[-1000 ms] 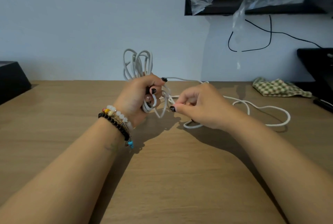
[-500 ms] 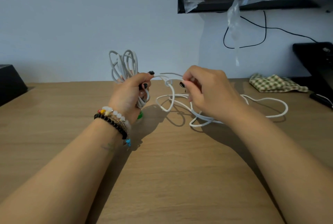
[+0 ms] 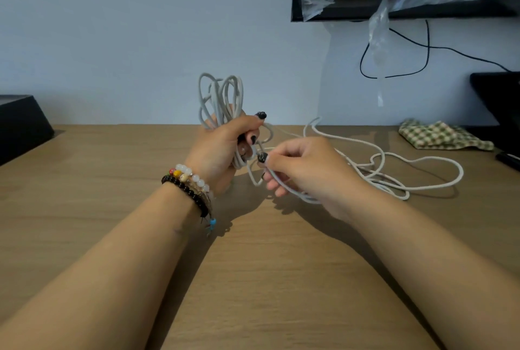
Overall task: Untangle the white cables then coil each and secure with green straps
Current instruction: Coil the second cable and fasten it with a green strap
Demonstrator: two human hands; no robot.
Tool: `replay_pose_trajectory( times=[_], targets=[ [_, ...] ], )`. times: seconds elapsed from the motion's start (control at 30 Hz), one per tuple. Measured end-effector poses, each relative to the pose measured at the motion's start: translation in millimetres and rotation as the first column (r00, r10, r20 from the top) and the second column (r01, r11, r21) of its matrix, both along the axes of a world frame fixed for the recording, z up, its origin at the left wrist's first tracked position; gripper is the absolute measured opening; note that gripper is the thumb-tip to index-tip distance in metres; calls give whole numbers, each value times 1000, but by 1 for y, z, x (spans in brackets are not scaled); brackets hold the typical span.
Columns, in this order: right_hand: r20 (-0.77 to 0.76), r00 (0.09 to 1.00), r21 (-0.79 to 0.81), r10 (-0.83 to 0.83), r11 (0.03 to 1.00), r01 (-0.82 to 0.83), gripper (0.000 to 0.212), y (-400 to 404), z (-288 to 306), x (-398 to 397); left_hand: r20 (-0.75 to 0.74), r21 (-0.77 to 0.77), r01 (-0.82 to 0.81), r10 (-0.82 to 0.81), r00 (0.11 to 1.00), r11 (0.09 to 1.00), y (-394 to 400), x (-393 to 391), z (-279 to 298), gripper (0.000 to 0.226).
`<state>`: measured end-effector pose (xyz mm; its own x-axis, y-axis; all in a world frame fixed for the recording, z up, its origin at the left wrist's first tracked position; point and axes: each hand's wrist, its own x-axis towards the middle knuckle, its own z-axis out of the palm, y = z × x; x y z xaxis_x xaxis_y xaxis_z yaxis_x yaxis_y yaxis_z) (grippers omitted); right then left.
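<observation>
Left hand [image 3: 222, 147] grips a coiled white cable bundle [image 3: 221, 99], hiding its lower loops; right hand [image 3: 304, 169], beside the bundle, pinches a loose cable [image 3: 394, 178].

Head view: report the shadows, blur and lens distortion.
Head view: hands and forearms cast soft shadows on the wooden table; the left hand and right hand look sharp, without motion blur; wide-angle stretch enlarges the forearms near the bottom edge.

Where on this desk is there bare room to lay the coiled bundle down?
Bare wood lies left of the left hand, up to the black box, and in front between the forearms. It is crowded to the right: loose white cable sprawls from the right hand toward the green checked cloth.
</observation>
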<state>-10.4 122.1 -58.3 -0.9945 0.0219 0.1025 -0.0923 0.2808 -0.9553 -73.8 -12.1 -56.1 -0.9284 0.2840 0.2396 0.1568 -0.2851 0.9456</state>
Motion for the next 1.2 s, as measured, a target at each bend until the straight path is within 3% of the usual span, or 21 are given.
replay_pose_trajectory(
  times=[0.07,0.13,0.27,0.33,0.4,0.47,0.6,0.77,1.0,1.13,1.2],
  targets=[
    [179,983,-276,47,961,4,4,1,3,1,7,12,37,-37,999,999,1,1,0,49],
    [279,950,-412,139,911,-12,19,6,6,0,6,17,89,-89,996,996,1,3,1,46],
    [335,918,-307,212,946,-106,3,12,7,1,-37,-51,121,-123,992,991,2,6,0,45],
    [264,963,-82,55,996,-34,10,14,4,-3,-70,-109,69,-77,995,992,4,7,-1,42],
    [113,981,92,-160,984,150,17,18,0,-8,-108,-149,21,-37,993,989,4,6,-1,40],
    [42,982,52,-184,982,182,16,22,-2,-12,-118,-153,24,-43,992,988,3,4,0,39],
    [147,983,-263,112,962,-70,6,21,-3,-12,-40,-5,209,-209,977,978,5,9,4,40],
    [241,926,-320,291,924,-208,10,28,-3,-12,-14,21,320,-320,947,947,0,7,4,40],
    [234,972,37,20,999,-29,24,26,-7,-17,-4,8,431,-431,902,902,6,14,2,38],
    [108,975,-21,-193,980,196,21,32,-10,-25,48,74,441,-444,895,895,5,11,3,32],
    [57,964,-131,-260,955,265,12,36,-8,-28,77,124,387,-398,914,914,3,8,2,28]
  ],
)
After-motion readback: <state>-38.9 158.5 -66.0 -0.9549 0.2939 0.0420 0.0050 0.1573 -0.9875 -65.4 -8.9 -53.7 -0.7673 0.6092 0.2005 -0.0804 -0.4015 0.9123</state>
